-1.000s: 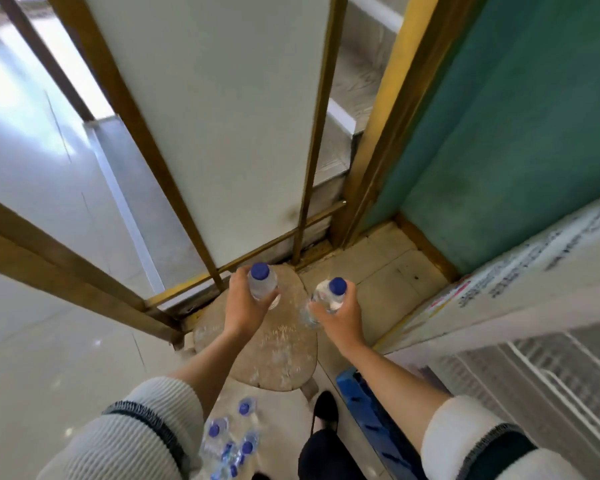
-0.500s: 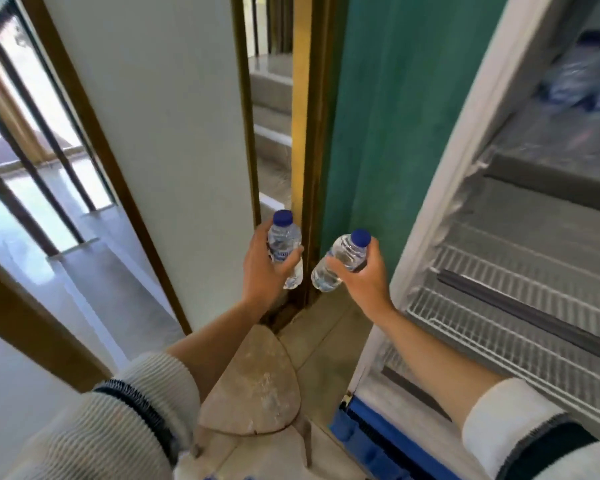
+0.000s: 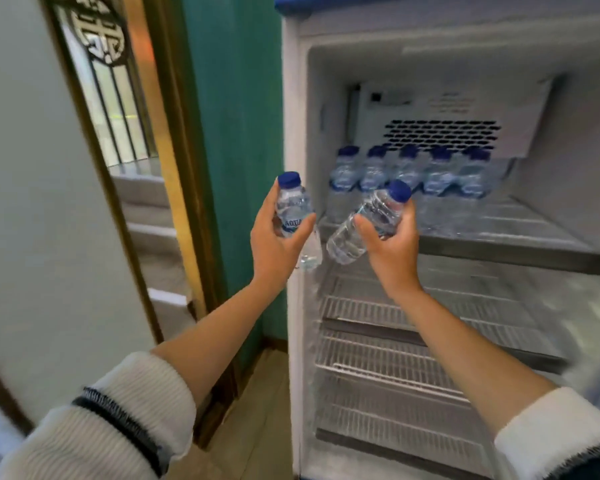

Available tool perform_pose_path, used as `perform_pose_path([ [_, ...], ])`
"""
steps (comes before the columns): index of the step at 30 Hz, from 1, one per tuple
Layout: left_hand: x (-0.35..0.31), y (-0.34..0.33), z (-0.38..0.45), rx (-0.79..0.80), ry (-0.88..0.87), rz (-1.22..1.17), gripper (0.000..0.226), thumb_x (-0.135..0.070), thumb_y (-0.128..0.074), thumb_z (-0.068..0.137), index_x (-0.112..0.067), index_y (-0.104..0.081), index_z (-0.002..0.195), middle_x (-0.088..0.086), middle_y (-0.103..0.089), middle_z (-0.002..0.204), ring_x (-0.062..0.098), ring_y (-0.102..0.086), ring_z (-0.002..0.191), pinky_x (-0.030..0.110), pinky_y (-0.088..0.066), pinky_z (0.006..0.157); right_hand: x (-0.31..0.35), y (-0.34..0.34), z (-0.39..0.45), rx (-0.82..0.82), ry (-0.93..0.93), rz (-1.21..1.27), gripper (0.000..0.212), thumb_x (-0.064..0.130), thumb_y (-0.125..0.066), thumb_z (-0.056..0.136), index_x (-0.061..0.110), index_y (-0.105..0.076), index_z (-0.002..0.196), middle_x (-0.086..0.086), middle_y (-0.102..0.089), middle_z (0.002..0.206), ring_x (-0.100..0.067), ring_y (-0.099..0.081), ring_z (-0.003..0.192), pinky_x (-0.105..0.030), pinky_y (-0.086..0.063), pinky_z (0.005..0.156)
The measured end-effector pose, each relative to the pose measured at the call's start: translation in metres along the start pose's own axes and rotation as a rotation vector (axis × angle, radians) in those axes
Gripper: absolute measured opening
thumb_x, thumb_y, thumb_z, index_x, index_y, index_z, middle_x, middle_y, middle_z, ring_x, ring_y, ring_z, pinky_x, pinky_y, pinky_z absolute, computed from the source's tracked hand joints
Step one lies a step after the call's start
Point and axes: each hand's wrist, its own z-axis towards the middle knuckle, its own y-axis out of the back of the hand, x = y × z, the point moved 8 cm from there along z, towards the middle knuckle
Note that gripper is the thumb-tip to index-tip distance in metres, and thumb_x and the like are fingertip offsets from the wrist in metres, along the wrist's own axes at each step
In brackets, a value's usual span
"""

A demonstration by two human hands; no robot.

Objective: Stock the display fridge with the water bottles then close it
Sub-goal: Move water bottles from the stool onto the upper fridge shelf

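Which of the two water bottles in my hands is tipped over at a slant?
The bottle in your right hand; the one in your left hand is nearly upright.

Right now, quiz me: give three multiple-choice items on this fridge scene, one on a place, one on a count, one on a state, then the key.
1. Where do the stocked bottles stand?
A. at the back of the top shelf
B. on the bottom rack
C. on the floor

2. How many bottle caps show in that row?
A. two
B. five
C. nine

3. How is the bottle in the right hand held?
A. upright
B. tilted, cap up and to the right
C. cap down

Key:
1 A: the row stands on the top shelf against the back wall, and the wire racks below hold nothing.
2 B: five blue caps stand side by side.
3 B: it leans, while the bottle in the left hand is close to upright.
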Motion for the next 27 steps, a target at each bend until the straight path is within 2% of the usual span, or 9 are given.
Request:
perform_pose_path([
  [2,-0.017,-0.036,0.008,0.02,-0.05,-0.038,0.069,-0.021,-0.074,0.083,-0.016,-0.039,0.143,-0.032,-0.052,0.122,-0.002,-0.059,0.109,0.026,-0.051,0.095,0.012,0.036,0.017,-0.062,0.034,-0.04,0.044,0.012,-0.072,0.085,0.015,-0.048,0.122,0.003,-0.064,0.106,-0.001,-0.063,0.096,-0.014,-0.046,0.084],
  [3,-0.024,-0.053,0.01,0.034,-0.072,-0.054,0.07,-0.022,-0.074,0.084,-0.015,-0.039,0.143,-0.031,-0.051,0.126,-0.001,-0.057,0.112,0.025,-0.05,0.096,0.017,0.054,0.025,-0.091,0.047,-0.065,0.045,0.014,-0.072,0.085,0.015,-0.048,0.123,0.004,-0.063,0.107,0.0,-0.062,0.097,-0.013,-0.046,0.085],
  [6,-0.042,-0.104,0.013,0.058,-0.108,-0.101,0.073,-0.022,-0.075,0.084,-0.012,-0.037,0.145,-0.009,-0.051,0.138,0.001,-0.052,0.122,0.027,-0.046,0.101,0.026,0.104,0.045,-0.153,0.08,-0.131,0.045,0.021,-0.073,0.085,0.025,-0.047,0.121,0.005,-0.063,0.112,-0.006,-0.062,0.104,-0.022,-0.048,0.091],
  [9,-0.053,-0.152,0.01,0.082,-0.103,-0.113,0.072,-0.022,-0.075,0.083,-0.013,-0.038,0.144,-0.015,-0.046,0.138,-0.012,-0.044,0.122,0.013,-0.04,0.101,0.023,0.151,0.062,-0.21,0.071,-0.178,0.045,0.028,-0.073,0.084,0.035,-0.046,0.119,0.008,-0.063,0.114,-0.006,-0.062,0.106,-0.026,-0.048,0.093],
  [13,-0.056,-0.202,0.005,0.126,-0.087,-0.096,0.073,-0.029,-0.075,0.083,-0.016,-0.037,0.145,-0.001,-0.045,0.145,0.01,-0.043,0.132,0.033,-0.039,0.109,0.004,0.202,0.084,-0.282,0.026,-0.222,0.05,0.034,-0.074,0.082,0.025,-0.047,0.123,0.004,-0.064,0.114,-0.009,-0.063,0.103,-0.031,-0.05,0.092],
  [17,-0.057,-0.235,0.002,0.144,-0.08,-0.095,0.073,-0.033,-0.074,0.083,-0.019,-0.037,0.145,-0.006,-0.045,0.143,0.012,-0.045,0.131,0.038,-0.041,0.107,-0.014,0.239,0.105,-0.331,-0.008,-0.271,0.051,0.03,-0.074,0.083,0.019,-0.047,0.124,0.01,-0.062,0.104,0.002,-0.063,0.09,-0.017,-0.05,0.079],
  [22,-0.054,-0.253,0.006,0.124,-0.095,-0.054,0.072,-0.036,-0.072,0.082,-0.024,-0.038,0.144,-0.017,-0.043,0.134,0.007,-0.046,0.126,0.033,-0.043,0.106,-0.05,0.259,0.136,-0.3,-0.134,-0.335,0.056,0.024,-0.076,0.082,0.017,-0.044,0.128,0.005,-0.06,0.105,-0.013,-0.062,0.092,-0.026,-0.052,0.081],
  [25,-0.049,-0.259,0.01,0.097,-0.076,-0.014,0.072,-0.04,-0.071,0.082,-0.025,-0.038,0.145,-0.025,-0.041,0.127,-0.007,-0.045,0.114,0.021,-0.044,0.098,-0.074,0.256,0.149,-0.215,-0.193,-0.37,0.053,0.023,-0.073,0.084,0.016,-0.043,0.127,0.004,-0.059,0.105,-0.015,-0.061,0.093,-0.026,-0.05,0.08],
  [27,-0.047,-0.262,0.012,0.089,-0.069,0.004,0.073,-0.04,-0.071,0.083,-0.025,-0.038,0.146,-0.027,-0.041,0.125,-0.006,-0.046,0.112,0.023,-0.046,0.095,-0.085,0.251,0.158,-0.178,-0.229,-0.391,0.053,0.025,-0.074,0.084,0.017,-0.043,0.126,0.005,-0.059,0.102,-0.012,-0.06,0.087,-0.02,-0.049,0.071],
])
